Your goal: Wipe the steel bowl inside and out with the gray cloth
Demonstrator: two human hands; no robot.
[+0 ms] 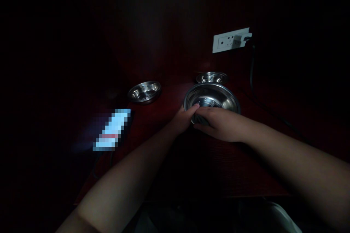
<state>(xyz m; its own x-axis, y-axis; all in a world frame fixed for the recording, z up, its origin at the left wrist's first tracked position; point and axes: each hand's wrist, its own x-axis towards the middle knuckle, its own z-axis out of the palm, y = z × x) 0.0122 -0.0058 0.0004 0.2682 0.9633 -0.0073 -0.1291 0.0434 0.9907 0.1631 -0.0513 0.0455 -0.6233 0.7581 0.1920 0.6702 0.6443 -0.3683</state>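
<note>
Tabletop [232,169], dark red, is fading into blackness | right hand [222,122], grip unclear, is masking the near side of a round silver metal bowl [212,94] | left hand [184,119] is holding its left rim, fingers hidden | bowl is gleaming before a shallow silver metal dish [212,75]

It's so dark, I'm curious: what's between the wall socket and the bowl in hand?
In the head view, another metal bowl lies between them.
</note>
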